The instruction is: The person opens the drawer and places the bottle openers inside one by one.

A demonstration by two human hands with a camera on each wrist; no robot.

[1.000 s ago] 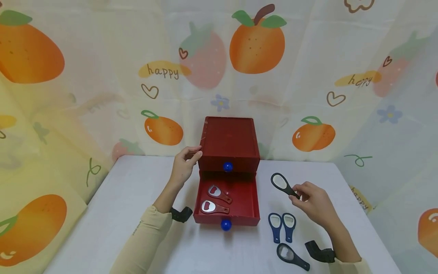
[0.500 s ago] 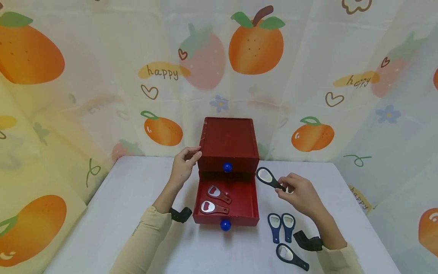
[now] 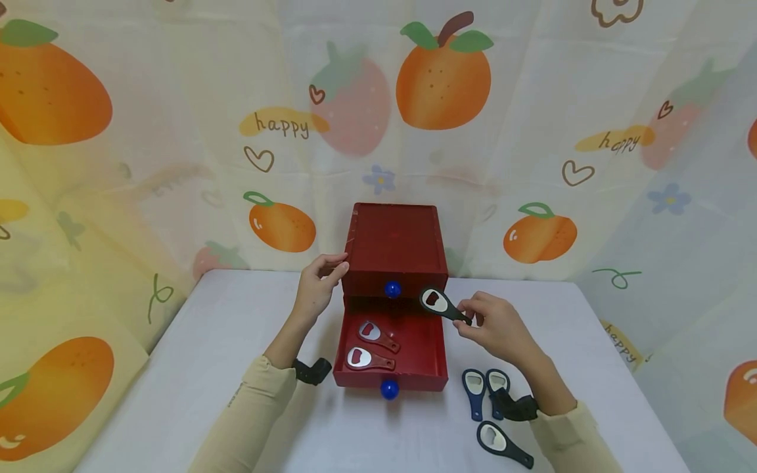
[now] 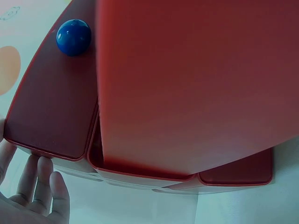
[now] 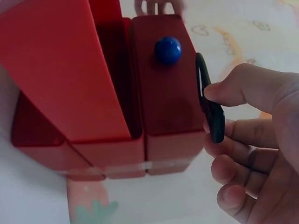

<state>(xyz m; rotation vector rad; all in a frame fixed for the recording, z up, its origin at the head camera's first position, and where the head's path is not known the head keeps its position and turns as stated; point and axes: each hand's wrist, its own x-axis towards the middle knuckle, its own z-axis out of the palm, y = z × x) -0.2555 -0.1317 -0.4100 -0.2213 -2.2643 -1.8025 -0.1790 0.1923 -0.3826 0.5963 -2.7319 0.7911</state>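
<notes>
My right hand (image 3: 493, 325) pinches the handle end of a black bottle opener (image 3: 449, 309) between thumb and fingers, its head over the right edge of the pulled-out lower drawer (image 3: 422, 335). In the right wrist view the opener (image 5: 216, 122) appears edge-on. Two red-handled bottle openers, an upper one (image 3: 387, 341) and a lower one (image 3: 378, 361), lie in the drawer. My left hand (image 3: 316, 286) touches the left side of the red drawer box (image 3: 397, 236); in the left wrist view its fingers (image 4: 44, 175) rest relaxed against the box's side.
Right of the drawer, two blue bottle openers, one (image 3: 475, 391) beside another (image 3: 498, 378), lie on the white table (image 3: 177, 407). Nearer the front is another black opener (image 3: 504, 445). The right wrist camera (image 3: 517, 407) partly covers one blue opener. A printed curtain (image 3: 195, 98) hangs behind.
My right hand has carried the black bottle opener leftward from above the table to the drawer's right edge. The left hand has stayed at the box.
</notes>
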